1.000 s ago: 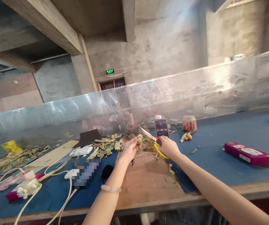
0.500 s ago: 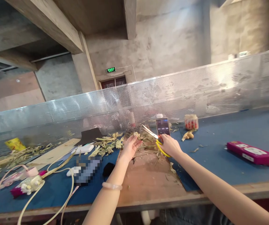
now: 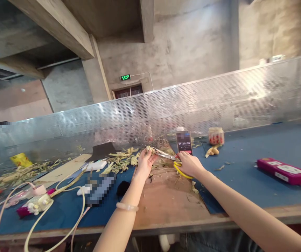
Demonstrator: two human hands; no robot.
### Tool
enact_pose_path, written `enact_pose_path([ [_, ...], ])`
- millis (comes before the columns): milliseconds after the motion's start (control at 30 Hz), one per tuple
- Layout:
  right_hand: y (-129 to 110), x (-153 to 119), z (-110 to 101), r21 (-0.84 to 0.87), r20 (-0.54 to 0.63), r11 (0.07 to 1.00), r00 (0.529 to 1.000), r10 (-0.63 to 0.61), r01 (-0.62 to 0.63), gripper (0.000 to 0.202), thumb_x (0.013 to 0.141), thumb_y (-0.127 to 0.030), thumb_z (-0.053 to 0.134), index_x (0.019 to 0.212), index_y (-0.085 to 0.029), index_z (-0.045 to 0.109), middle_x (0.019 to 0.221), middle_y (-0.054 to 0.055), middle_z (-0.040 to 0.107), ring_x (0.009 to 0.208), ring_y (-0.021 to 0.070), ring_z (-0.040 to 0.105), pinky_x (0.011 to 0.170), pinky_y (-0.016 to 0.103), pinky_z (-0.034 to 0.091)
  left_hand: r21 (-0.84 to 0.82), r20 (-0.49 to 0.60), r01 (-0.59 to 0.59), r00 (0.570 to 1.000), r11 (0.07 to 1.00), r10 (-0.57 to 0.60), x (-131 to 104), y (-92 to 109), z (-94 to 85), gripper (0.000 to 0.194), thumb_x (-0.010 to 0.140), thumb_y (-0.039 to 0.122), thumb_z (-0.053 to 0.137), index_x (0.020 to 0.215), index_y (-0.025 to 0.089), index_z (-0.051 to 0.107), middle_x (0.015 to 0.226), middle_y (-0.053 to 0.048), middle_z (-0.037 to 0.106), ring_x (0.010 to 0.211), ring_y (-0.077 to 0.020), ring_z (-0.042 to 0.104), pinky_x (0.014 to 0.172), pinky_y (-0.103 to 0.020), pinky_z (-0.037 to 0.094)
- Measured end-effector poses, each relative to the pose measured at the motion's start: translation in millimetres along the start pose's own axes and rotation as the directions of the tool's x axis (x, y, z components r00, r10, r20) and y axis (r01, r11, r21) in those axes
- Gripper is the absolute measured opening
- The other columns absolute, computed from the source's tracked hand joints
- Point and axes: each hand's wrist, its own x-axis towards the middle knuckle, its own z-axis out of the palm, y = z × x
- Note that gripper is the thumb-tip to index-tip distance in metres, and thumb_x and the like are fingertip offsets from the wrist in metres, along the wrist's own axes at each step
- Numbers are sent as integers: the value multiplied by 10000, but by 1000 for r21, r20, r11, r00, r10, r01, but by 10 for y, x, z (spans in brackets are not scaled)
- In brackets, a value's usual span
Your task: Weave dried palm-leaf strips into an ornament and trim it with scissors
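Observation:
Between the fingertips of my left hand (image 3: 144, 164) is a pale, dried piece of plant (image 3: 150, 149); its exact kind is unclear. My right hand (image 3: 190, 164) grips a pair of scissors (image 3: 168, 156) with yellow handles, pointing left. The blades reach the plant piece beside my left fingers; whether they have cut into it is too small to see. Both hands are above a brown board (image 3: 166, 210) strewn with dry stems and scraps. Dried leafy stalks (image 3: 124, 159) lie left of my left hand.
A phone (image 3: 184, 141) showing a timer stands behind my right hand. Further right are a jar (image 3: 216, 136) and a magenta box (image 3: 285, 171). Cables (image 3: 81, 213) loop across the left side near a power strip (image 3: 35, 206). A perforated metal screen (image 3: 192, 101) runs along the back.
The scissors have swung lower and left, and their raised, parted blades have come together at the plant piece. My left hand stays nearly in place.

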Motion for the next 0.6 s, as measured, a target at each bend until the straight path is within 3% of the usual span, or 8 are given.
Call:
enact_pose_path([
  [167,-8,0,-27,18,81,1000,996,-25,23,338,799,-458,435,953,-174,533,977,88,591,906,232,577,648,273,386,26,16,29,999,999,-29,33,-21,-61,244,651,203,716,886,181,650,852,-27,666,727,-116,611,762,-283,457],
  [333,1,4,-18,38,132,998,990,-53,48,361,800,-461,425,976,-174,555,968,94,607,869,242,599,650,285,394,39,-44,17,999,999,-15,65,-26,-99,226,616,222,741,826,177,672,865,-24,671,738,-99,586,648,-210,414],
  [600,7,4,5,49,203,995,975,-93,85,349,826,-455,387,904,-174,579,907,95,634,797,225,612,613,269,382,9,-46,5,999,1000,-5,69,-22,-103,263,585,207,763,829,169,671,831,-18,668,647,-75,555,584,-196,385],
])
